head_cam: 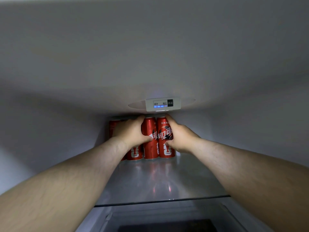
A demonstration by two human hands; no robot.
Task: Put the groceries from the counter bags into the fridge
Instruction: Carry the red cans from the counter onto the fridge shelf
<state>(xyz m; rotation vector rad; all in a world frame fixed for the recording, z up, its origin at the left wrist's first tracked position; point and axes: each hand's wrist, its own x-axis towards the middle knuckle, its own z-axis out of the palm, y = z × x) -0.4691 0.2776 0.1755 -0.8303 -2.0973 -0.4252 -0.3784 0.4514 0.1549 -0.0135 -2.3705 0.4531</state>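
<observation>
Inside the fridge (50, 67), top compartment, dim light. Four red cola cans (150, 149) stand upright at the back of the glass shelf (150, 185), packed close. Their red shows as reflections on the glass in front of them.

- Far-left can (112, 129): near the left wall, largely hidden behind the left hand. Cannot tell whether it stands in line with the others.
- Second can (134, 154): only its lower part shows, marked "FIFA".
- Third can (149, 129): between the two hands, touching its neighbours.
- Right can (164, 128): white lettering on red, "FIFA" near the foot.

Left hand (130, 131): clamped on the second can, with the fingers curled over its top. The thumb lies across the front and its tip touches the third can.

Right hand (179, 137): wrapped round the right can, fingers reaching behind it near the top, thumb pressed on the front low down.

The hands are apart, with the third can between them. Both forearms reach in from the lower corners.

Panel (163, 104) on the ceiling just above the cans: a row of blue lights lit, black button at its right end.

Lower compartment (167, 220) beneath the shelf's front edge: dark, contents unreadable.
</observation>
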